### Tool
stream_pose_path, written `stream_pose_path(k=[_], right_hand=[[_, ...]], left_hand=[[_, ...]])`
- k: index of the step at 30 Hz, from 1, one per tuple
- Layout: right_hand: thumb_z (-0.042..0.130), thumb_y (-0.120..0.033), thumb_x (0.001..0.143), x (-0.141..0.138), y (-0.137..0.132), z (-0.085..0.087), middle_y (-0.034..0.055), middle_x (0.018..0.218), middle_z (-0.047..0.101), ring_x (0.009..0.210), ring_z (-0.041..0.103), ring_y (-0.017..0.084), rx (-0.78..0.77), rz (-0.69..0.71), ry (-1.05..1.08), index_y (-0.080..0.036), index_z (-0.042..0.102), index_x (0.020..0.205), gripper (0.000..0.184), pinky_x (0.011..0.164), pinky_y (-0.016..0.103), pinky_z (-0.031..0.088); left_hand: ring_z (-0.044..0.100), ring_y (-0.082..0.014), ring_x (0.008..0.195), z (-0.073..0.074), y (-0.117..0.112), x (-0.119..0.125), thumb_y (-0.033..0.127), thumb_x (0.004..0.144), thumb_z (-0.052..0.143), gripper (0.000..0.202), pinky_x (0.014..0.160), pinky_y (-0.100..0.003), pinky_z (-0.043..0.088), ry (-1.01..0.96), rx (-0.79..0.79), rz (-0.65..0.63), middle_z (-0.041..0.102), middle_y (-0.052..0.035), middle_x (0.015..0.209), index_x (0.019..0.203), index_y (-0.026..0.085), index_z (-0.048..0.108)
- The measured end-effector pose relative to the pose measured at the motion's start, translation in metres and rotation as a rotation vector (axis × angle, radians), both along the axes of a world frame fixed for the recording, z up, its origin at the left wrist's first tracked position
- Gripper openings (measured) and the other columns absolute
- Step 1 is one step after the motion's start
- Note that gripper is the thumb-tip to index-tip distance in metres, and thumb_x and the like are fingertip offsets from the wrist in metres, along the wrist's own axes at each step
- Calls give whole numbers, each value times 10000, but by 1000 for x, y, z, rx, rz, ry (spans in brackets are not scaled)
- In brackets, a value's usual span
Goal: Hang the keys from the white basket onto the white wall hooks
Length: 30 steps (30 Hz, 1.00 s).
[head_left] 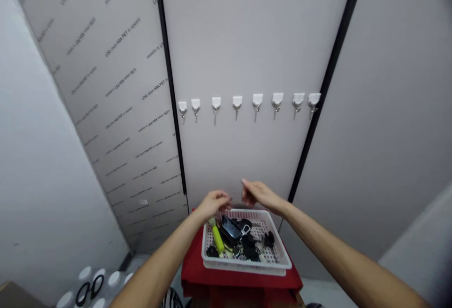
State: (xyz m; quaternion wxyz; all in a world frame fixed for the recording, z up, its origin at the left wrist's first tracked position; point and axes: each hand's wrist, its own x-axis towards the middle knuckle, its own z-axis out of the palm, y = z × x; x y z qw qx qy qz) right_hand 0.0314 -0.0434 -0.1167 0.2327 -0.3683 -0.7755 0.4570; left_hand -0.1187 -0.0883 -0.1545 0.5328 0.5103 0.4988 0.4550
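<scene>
White plastic, perforated all over, makes up the basket [278, 251] that sits just below my 2 hands. It rests on a red cloth [197, 270] draped over a small stand, close against the grey wall panel [247, 39]. Inside it lies a jumble of keys and fobs [247, 247]: mostly black pieces, a dark flat fob with a shiny face [231, 227] near the back, and a lime-green piece [217, 239] lying lengthwise along the basket's left side.

My left hand [213, 203] hovers over the back left corner of the basket, fingers curled down and bunched toward the thumb. Whether it pinches something small I cannot tell; nothing shows clearly between the fingertips. My right hand [259, 193] is raised a little higher, just beside the left, over the basket's back rim, with the fingers loosely bent and pointing toward the left hand. It looks empty, and the 2 hands are near each other without touching.

On the wall above, 8 white hooks [237, 102] run in a row across the panel, between 2 black vertical strips. All 8 hang bare. To the left, a panel [116, 86] carries repeated printed lettering. Down at the lower left edge lies a pair of black-handled scissors [90, 289] among white round shapes.
</scene>
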Motion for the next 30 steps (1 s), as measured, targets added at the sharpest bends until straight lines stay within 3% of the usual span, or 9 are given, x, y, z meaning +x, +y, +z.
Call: stream_pose_path(k=[3,5,7,9,12,20,25,28,30], right_hand=[[154,-563,665,-17,4,43,-42,361,344,310,322,47,-174,-26,395,-159,315,427,496,365,188,274],[140,-604,639,-26,4,72,-60,331,268,280,246,34,-250,57,573,-162,245,392,518,336,179,223],[96,-639,612,-31,3,95,-66,313,218,268,196,32,-273,152,641,-164,213,381,541,321,177,189],[61,-660,590,-34,1,109,-68,300,195,262,165,31,-275,194,650,-167,202,378,555,314,176,168],[40,-670,576,-36,-1,111,-71,287,174,258,138,30,-286,194,620,-172,197,377,559,306,174,143],[45,-670,577,-36,1,88,-74,280,159,258,128,29,-344,155,519,-176,180,380,549,304,172,130],[59,-674,574,-40,5,78,-80,279,147,254,132,26,-356,139,475,-179,171,384,542,301,170,132],[78,-666,584,-42,4,65,-81,282,154,252,134,24,-366,141,477,-177,180,383,538,299,169,131],[89,-652,598,-43,2,46,-81,292,174,255,150,26,-353,106,463,-175,200,386,533,303,170,151]], left_hand=[[396,-54,353,69,10,-4,476,645,340,386,391,-176,284,-279,77,-84,434,18,409,497,129,422],[315,-40,291,112,13,-4,547,655,236,484,340,-163,223,-401,148,-207,333,39,334,424,137,350],[250,-31,260,142,14,-2,590,644,172,532,316,-158,182,-432,196,-324,263,49,306,394,140,305],[208,-24,245,157,13,0,617,627,140,554,303,-155,159,-416,214,-385,233,54,300,384,141,284],[176,-17,235,159,14,1,633,612,123,561,291,-150,139,-388,199,-404,209,60,296,379,143,264],[167,-12,229,132,20,-2,633,612,139,558,282,-137,109,-387,104,-425,192,61,291,368,144,252],[171,-11,227,121,23,-5,650,588,153,556,284,-142,126,-360,67,-375,186,64,293,365,148,241],[170,-14,233,109,24,-6,648,592,143,556,290,-148,128,-321,51,-361,191,63,290,365,151,244],[184,-20,240,92,22,-6,633,610,128,554,297,-153,142,-273,44,-324,212,59,292,374,151,268]])
